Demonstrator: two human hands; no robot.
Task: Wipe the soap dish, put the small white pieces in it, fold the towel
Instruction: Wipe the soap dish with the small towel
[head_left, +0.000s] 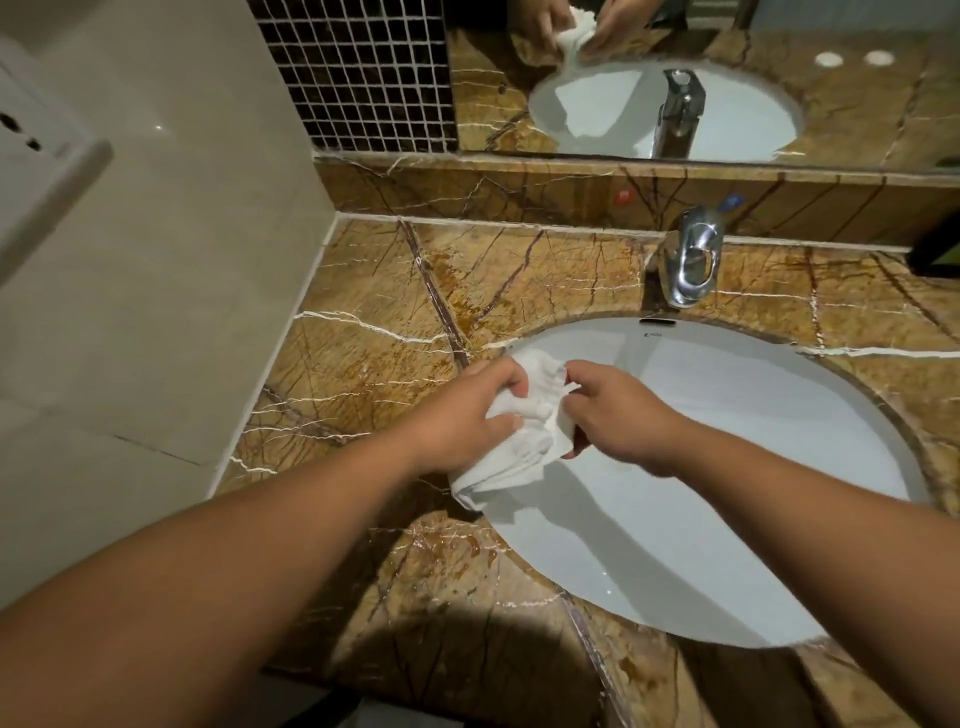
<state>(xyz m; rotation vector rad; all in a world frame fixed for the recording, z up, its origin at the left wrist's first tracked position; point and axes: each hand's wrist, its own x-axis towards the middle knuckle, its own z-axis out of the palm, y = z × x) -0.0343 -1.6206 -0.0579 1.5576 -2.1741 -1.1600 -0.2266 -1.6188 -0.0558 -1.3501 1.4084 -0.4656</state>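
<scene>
A white towel (524, 441) hangs bunched between both hands over the left rim of the sink. My left hand (467, 415) grips its left side, with fingers curled over the cloth. My right hand (618, 415) pinches its right side, thumb and fingers closed on a fold. The lower end of the towel droops toward the counter edge. No soap dish shows and no small white pieces show. If anything is wrapped inside the towel, it is hidden.
A white oval sink (727, 467) is set in a brown marble counter (374, 322). A chrome tap (688, 265) stands behind the basin. Above it a mirror (675, 78) reflects the hands and towel. A tiled wall (156, 260) closes the left side.
</scene>
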